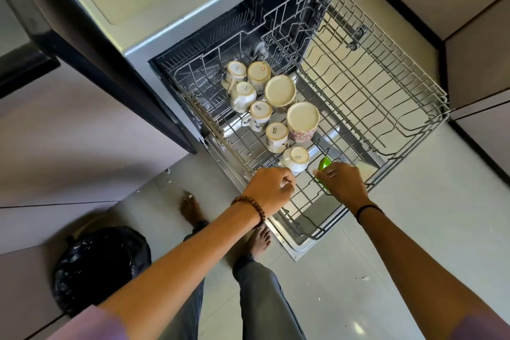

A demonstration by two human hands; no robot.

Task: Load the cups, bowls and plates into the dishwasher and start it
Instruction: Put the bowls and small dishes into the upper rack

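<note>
Now we are lowering a green thing (324, 164) into the front of the pulled-out rack (358, 85), our right hand (345, 185) curling round it. Our left hand (271, 188) is curling beside the nearest upturned cup (295, 159); whether it grips, we cannot tell. We are probably best seating it mouth-down, clear of that cup.

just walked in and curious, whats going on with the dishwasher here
A person is loading the dishwasher. Its wire rack is pulled out, with eight cups upside down along the left side. The right-hand grip holds a green item at the rack's front edge. The left-hand grip, fingers curled, is beside the nearest cup; whether it holds the cup or the wire is unclear. No plates or bowls show in the rack.
</note>
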